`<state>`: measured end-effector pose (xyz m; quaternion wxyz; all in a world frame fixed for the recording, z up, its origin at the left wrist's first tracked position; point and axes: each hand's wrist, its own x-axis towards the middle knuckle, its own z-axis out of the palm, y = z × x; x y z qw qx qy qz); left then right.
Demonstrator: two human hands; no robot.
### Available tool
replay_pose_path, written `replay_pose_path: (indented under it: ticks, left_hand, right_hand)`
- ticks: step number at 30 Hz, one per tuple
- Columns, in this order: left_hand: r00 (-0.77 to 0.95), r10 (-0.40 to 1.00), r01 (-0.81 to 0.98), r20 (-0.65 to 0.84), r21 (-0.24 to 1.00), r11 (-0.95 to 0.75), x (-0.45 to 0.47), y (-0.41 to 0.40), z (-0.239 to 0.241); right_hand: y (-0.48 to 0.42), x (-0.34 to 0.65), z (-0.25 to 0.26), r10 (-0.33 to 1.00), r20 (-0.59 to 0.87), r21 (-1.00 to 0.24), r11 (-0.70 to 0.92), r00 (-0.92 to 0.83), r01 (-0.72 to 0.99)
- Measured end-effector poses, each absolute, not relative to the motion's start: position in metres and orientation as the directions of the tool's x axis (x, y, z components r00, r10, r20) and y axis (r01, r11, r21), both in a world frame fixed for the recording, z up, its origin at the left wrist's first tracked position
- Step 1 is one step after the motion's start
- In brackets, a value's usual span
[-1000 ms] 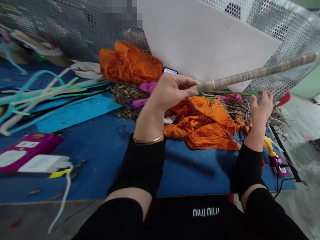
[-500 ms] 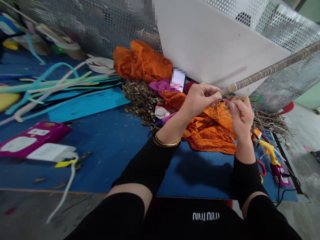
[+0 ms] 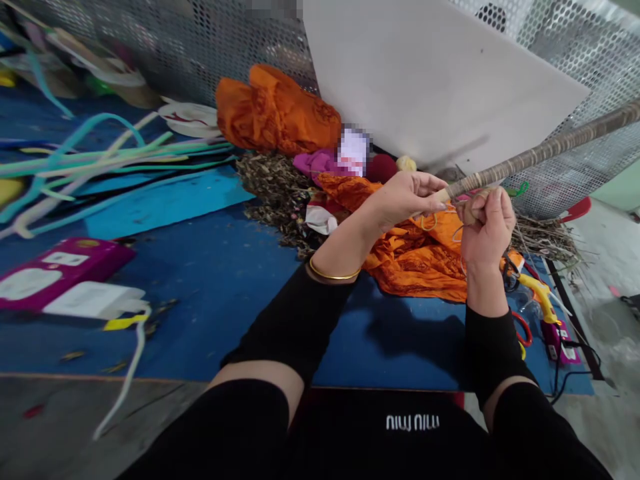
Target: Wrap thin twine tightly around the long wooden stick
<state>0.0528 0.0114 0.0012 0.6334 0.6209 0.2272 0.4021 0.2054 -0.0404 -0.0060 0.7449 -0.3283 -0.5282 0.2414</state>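
Note:
My left hand [image 3: 407,197] grips the near end of a long brown stick [image 3: 540,153] banded with pale rings. The stick slants up to the right, out of view. My right hand [image 3: 489,217] is closed in a pinch just right of that end, with thin string [image 3: 455,233] at its fingers; where the string runs between the hands is hard to make out. Below both hands lies crumpled orange patterned cloth [image 3: 420,267] on the blue table [image 3: 240,300].
Orange cloth [image 3: 277,113] is bundled at the back beside dry plant bits [image 3: 273,193] and a lit phone [image 3: 353,152]. Rightward lie a yellow glue gun [image 3: 540,293] and red-handled scissors [image 3: 523,328]. Pastel fuzzy stems [image 3: 115,160] and a purple box [image 3: 70,267] are left.
My right hand has turned its fist and shifted slightly right and up. My left hand still grips the stick's end. The whole view has shifted a little.

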Motion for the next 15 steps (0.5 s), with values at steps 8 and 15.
replay_pose_path:
  ticks: [8,15]
  left_hand:
    - [0.401,0.787,-0.078,0.468,0.874,-0.480,0.068,0.015,-0.012]
    - [0.373,0.757,0.102,0.537,0.787,-0.609,0.078,0.013,-0.021]
  right_hand:
    - [-0.051,0.198,-0.012,0.646,0.720,-0.694,0.677,0.254,0.246]
    - [-0.055,0.194,-0.022,0.645,0.715,-0.690,0.590,0.269,0.420]
